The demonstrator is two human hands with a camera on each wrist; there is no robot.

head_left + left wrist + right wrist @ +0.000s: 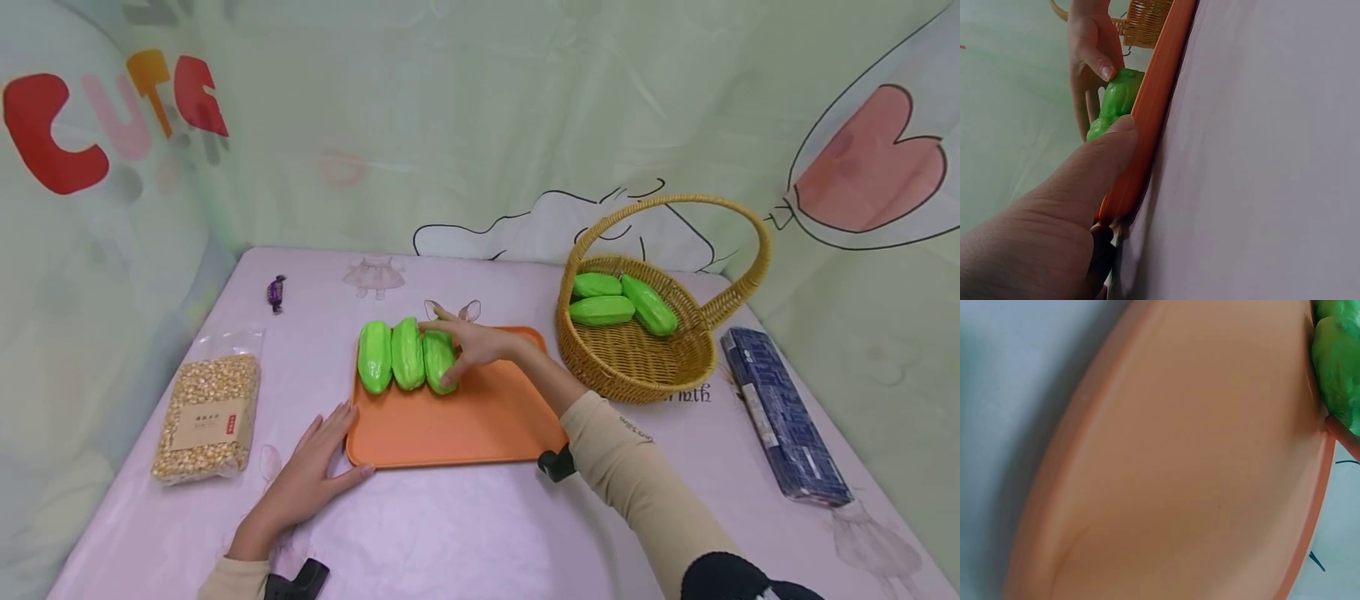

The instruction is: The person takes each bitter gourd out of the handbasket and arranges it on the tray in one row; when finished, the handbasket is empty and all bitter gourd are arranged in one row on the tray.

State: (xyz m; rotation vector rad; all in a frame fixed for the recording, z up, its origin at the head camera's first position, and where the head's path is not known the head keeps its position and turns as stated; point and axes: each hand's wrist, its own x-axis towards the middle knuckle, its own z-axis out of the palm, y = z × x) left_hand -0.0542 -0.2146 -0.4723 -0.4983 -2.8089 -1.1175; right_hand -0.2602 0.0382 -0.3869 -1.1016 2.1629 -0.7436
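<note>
Three long green ridged fruits stand in a row on the orange tray (465,425): a left one (375,358), a middle one (408,354) and a right one (438,358). My right hand (476,342) spans the right fruit lengthwise, thumb at its near end and fingers at its far end. In the right wrist view a fingertip touches the end of a green fruit (1338,369). At the tray's near left corner rests my left hand (311,467), fingers fairly straight along the side and thumb by the front edge. The left wrist view shows that thumb (1116,140) against the rim.
A wicker basket (637,387) with a tall handle holds three more green fruits (648,304) at the back right. Beside it lies a dark blue patterned package (783,417). On the left are a bag of corn kernels (206,417) and a purple-wrapped candy (276,293).
</note>
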